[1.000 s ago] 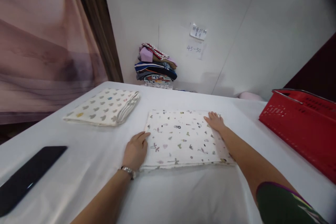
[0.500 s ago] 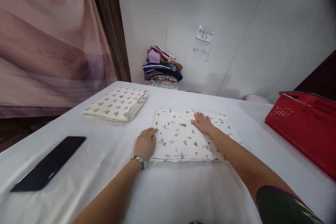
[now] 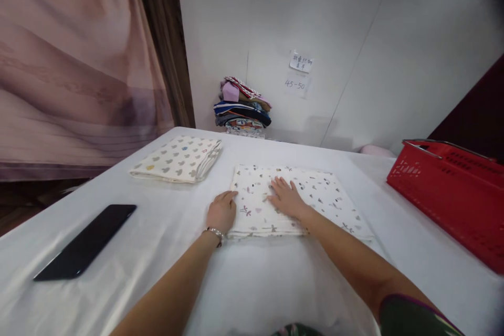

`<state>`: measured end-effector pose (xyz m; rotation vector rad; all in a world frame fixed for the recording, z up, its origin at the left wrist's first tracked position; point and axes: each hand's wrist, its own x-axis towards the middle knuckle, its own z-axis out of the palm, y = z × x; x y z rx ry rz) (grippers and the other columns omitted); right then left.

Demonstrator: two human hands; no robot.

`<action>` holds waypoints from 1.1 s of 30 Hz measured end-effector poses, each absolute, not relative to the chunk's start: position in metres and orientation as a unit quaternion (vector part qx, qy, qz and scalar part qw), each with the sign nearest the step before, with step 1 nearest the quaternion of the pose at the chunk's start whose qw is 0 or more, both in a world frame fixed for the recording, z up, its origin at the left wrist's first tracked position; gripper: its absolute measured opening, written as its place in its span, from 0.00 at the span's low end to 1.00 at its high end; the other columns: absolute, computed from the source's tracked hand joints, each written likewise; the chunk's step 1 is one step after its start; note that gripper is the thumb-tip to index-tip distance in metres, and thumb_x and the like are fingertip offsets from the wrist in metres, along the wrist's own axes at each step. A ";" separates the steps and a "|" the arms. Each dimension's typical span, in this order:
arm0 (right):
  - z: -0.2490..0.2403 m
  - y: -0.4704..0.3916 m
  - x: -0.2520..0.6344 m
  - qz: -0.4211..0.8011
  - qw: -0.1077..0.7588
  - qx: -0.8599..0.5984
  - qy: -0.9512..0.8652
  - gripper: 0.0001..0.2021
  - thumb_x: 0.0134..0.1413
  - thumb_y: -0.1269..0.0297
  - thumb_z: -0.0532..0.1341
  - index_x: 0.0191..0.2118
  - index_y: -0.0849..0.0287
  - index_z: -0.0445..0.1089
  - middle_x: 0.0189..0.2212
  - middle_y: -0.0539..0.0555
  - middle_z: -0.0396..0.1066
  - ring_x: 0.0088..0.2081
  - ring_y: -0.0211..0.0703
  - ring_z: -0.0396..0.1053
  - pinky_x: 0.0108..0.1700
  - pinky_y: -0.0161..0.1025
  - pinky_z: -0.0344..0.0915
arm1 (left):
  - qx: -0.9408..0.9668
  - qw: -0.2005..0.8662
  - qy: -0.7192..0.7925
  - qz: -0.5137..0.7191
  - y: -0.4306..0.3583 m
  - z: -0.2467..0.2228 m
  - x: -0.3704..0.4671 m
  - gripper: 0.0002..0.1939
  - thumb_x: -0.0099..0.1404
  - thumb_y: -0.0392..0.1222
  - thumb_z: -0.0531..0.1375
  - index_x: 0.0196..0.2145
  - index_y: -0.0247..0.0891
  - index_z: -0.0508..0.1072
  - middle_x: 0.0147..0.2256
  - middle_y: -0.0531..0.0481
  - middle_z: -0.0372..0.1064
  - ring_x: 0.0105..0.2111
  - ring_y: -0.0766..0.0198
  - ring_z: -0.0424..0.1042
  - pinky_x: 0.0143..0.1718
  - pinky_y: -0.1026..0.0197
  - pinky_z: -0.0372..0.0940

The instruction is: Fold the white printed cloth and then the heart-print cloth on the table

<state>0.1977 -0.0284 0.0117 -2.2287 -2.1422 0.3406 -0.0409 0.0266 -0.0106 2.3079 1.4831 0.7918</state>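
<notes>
Mostly, a pale wall (image 3: 323,21) fills the view beyond my hands, its top cut off. Below it spreads the white desk (image 3: 252,278), faintly wrinkled, its near edge hard to make out between my forearms. Away to the left of my left hand hangs a pinkish curtain (image 3: 79,52), cropped by the frame. Well to the right of my right hand stands a red basket (image 3: 452,199); its far end runs out of sight, and I can't see what is inside.

Right under my hands lies the folded patterned cloth (image 3: 323,194), flat on the desk, part of its near edge covered by my right wrist. Beyond my left hand, further left, rests a second folded cloth (image 3: 177,160) with grey motifs, its layers showing at the right. Nearer me, left of that hand, lies a flat black slab (image 3: 88,241); I can't tell what it is. Past both hands rises a stack of fabrics (image 3: 242,105), its base hidden behind the desk.

My right hand (image 3: 287,198) is spread wide, palm down on the cloth. My left hand (image 3: 221,213) has its fingers close together at the cloth's left edge; whether it pinches or only rests there, I can't tell. Up on the wall, the writing on the upper paper (image 3: 301,62) is too small to read surely. A bracelet (image 3: 214,232) circles my left wrist.
</notes>
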 end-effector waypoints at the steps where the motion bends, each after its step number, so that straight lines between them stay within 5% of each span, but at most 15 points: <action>1: 0.011 -0.035 0.193 0.114 0.017 -0.706 -0.698 0.38 0.56 0.39 0.32 0.66 0.58 0.36 0.66 0.52 0.27 0.65 0.46 0.23 0.62 0.50 0.24 | 0.798 0.143 0.516 0.277 0.026 -0.010 -0.041 0.20 0.60 0.32 0.48 0.48 0.37 0.71 0.49 0.46 0.69 0.49 0.59 0.66 0.52 0.57 0.61; 10: 0.005 -0.064 0.166 0.128 0.062 -0.685 -0.714 0.37 0.58 0.40 0.34 0.66 0.58 0.40 0.66 0.54 0.29 0.65 0.45 0.25 0.63 0.50 0.26 | 0.732 0.231 0.562 0.310 0.024 0.004 -0.049 0.21 0.62 0.46 0.51 0.52 0.39 0.65 0.45 0.45 0.71 0.39 0.59 0.72 0.41 0.57 0.66; 16: 0.009 -0.073 0.167 0.148 0.102 -0.690 -0.701 0.33 0.59 0.43 0.40 0.65 0.57 0.44 0.66 0.54 0.33 0.66 0.45 0.29 0.63 0.50 0.30 | 0.781 0.184 0.555 0.221 0.016 0.009 -0.047 0.23 0.59 0.46 0.53 0.52 0.37 0.64 0.49 0.42 0.67 0.46 0.55 0.68 0.43 0.56 0.63; 20: 0.010 -0.105 0.202 0.117 0.141 -0.720 -0.669 0.28 0.59 0.47 0.44 0.61 0.55 0.54 0.64 0.54 0.45 0.65 0.47 0.37 0.63 0.52 0.34 | 0.778 0.205 0.566 0.178 0.016 0.016 -0.050 0.23 0.59 0.47 0.53 0.51 0.38 0.65 0.46 0.43 0.69 0.43 0.57 0.70 0.41 0.59 0.63; 26: -0.001 -0.174 0.262 0.126 0.257 -0.752 -0.594 0.26 0.55 0.47 0.52 0.57 0.53 0.62 0.60 0.54 0.55 0.61 0.50 0.51 0.57 0.48 0.58 | 0.779 0.221 0.568 0.146 0.022 0.028 -0.057 0.23 0.57 0.49 0.56 0.49 0.38 0.67 0.44 0.47 0.71 0.40 0.60 0.70 0.39 0.61 0.62; 33: 0.000 -0.181 0.248 0.108 0.335 -0.665 -0.659 0.20 0.53 0.49 0.57 0.47 0.51 0.71 0.50 0.54 0.68 0.55 0.52 0.59 0.56 0.53 0.59 | 0.861 0.216 0.377 0.265 -0.018 0.036 -0.035 0.12 0.61 0.47 0.56 0.39 0.40 0.73 0.39 0.50 0.71 0.37 0.64 0.69 0.40 0.61 0.63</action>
